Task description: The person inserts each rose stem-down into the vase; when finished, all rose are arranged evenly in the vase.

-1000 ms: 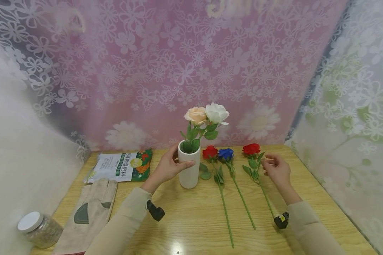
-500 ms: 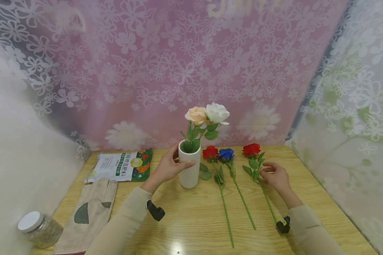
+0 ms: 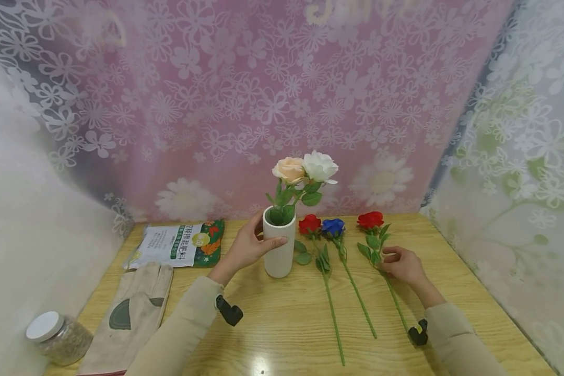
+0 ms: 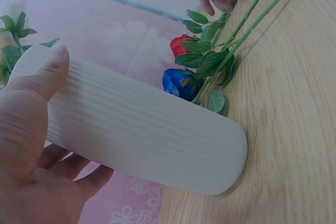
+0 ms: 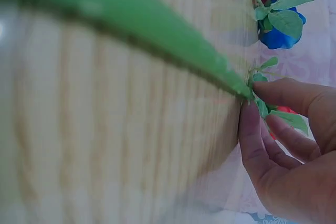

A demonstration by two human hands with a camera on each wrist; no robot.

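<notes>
My left hand (image 3: 250, 245) grips a white ribbed vase (image 3: 279, 256), thumb across its front, fingers behind. The vase stands upright on the table and holds a peach rose (image 3: 289, 170) and a white flower (image 3: 320, 167). At the right, my right hand (image 3: 402, 266) pinches the stem of a red rose (image 3: 370, 220) just below its leaves. In the right wrist view, thumb and finger lie on either side of that green stem (image 5: 173, 45). Between the hands lie another red rose (image 3: 309, 224) and a blue rose (image 3: 332, 228), stems toward me.
A printed white and green bag (image 3: 174, 245) lies at the back left of the wooden table (image 3: 263, 324). In front of it are beige gloves (image 3: 138, 308) and a white-lidded jar (image 3: 61, 339). A pink floral curtain (image 3: 244, 104) hangs behind the table.
My right hand has come down from beside the red rose's leaves and closed finger and thumb on its stem. My left hand stays on the vase.
</notes>
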